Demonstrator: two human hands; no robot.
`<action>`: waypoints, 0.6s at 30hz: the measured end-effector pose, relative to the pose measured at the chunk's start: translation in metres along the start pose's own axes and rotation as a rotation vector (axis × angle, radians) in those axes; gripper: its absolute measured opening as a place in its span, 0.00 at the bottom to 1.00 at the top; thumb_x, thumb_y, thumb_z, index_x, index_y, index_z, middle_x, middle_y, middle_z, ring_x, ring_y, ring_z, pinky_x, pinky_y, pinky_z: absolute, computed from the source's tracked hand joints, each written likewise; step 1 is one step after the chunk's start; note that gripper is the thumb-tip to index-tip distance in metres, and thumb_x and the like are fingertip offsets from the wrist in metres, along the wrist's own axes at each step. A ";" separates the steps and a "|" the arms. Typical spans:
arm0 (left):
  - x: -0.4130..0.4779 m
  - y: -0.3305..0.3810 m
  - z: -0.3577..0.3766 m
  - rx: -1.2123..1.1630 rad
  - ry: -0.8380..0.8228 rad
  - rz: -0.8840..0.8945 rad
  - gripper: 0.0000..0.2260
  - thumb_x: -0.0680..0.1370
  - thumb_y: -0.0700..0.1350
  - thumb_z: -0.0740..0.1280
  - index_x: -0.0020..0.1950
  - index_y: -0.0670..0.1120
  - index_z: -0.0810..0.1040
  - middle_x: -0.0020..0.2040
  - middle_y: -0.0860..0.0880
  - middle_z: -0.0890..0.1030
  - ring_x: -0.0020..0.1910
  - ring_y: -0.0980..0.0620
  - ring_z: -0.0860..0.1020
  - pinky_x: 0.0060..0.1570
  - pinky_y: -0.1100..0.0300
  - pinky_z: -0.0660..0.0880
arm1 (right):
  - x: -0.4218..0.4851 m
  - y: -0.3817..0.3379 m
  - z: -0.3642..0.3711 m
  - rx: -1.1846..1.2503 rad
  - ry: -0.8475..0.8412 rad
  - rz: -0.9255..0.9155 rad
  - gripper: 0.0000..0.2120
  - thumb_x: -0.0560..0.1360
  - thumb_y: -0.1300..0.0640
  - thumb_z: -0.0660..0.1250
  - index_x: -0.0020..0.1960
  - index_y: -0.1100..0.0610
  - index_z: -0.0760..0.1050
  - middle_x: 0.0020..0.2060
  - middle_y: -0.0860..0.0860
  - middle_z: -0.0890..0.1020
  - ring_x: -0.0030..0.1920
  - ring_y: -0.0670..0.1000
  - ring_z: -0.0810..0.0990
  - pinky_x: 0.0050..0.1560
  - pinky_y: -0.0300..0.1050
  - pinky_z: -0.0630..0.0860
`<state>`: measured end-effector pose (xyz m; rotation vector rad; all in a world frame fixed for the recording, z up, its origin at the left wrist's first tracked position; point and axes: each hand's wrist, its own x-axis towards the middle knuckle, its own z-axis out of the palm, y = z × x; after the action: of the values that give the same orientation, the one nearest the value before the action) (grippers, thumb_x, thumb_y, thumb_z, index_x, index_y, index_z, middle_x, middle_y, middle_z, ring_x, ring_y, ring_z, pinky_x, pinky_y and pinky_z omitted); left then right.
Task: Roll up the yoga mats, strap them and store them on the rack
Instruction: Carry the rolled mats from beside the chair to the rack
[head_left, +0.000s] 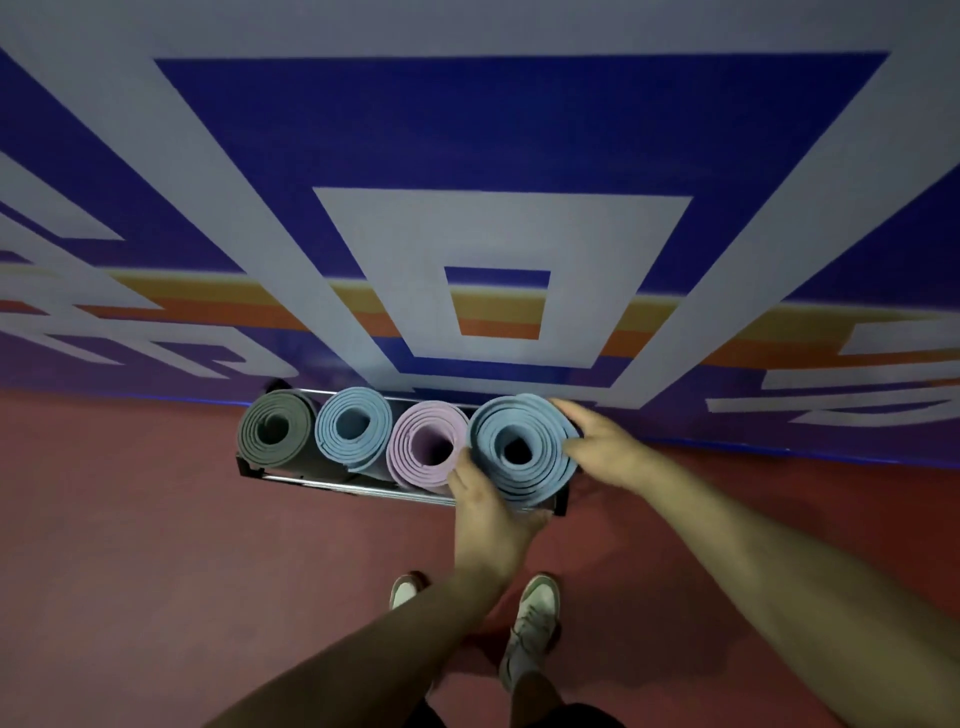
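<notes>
Several rolled yoga mats stand on end in a low black metal rack (291, 480) against the wall: a grey mat (275, 431), a light blue mat (353, 426), a pink mat (426, 447) and a larger light blue mat (519, 449) at the right end. My left hand (488, 512) grips the near left side of this rightmost blue mat. My right hand (597, 441) curls round its right side. No straps are visible on the mats from above.
A wall (498, 156) with large blue, white, orange and yellow graphics rises directly behind the rack. The floor (130, 571) is dark red. My two feet in light sneakers (535, 618) stand just in front of the rack.
</notes>
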<state>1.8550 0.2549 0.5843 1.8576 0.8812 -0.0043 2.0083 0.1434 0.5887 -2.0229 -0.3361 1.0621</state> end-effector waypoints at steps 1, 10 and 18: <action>0.008 -0.004 0.004 -0.005 -0.046 -0.062 0.56 0.58 0.44 0.85 0.77 0.43 0.53 0.68 0.47 0.64 0.67 0.52 0.65 0.69 0.56 0.68 | 0.006 0.005 0.001 -0.008 -0.022 0.005 0.33 0.71 0.71 0.60 0.69 0.42 0.71 0.58 0.38 0.79 0.57 0.38 0.78 0.58 0.37 0.75; 0.066 -0.041 0.025 0.347 -0.320 -0.200 0.57 0.66 0.42 0.80 0.81 0.42 0.42 0.75 0.38 0.55 0.73 0.39 0.65 0.70 0.54 0.66 | 0.034 0.056 0.065 -0.193 0.061 -0.007 0.45 0.71 0.58 0.71 0.80 0.55 0.48 0.79 0.54 0.51 0.79 0.53 0.51 0.77 0.49 0.55; 0.085 -0.056 0.051 0.710 -0.301 -0.064 0.55 0.71 0.43 0.78 0.80 0.43 0.38 0.80 0.42 0.39 0.71 0.43 0.69 0.70 0.54 0.67 | 0.059 0.063 0.071 -0.584 0.131 -0.066 0.60 0.65 0.46 0.79 0.80 0.58 0.41 0.79 0.50 0.42 0.79 0.55 0.53 0.72 0.44 0.61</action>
<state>1.9046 0.2730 0.4835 2.3881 0.7768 -0.6985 1.9808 0.1739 0.4853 -2.5581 -0.7017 0.8457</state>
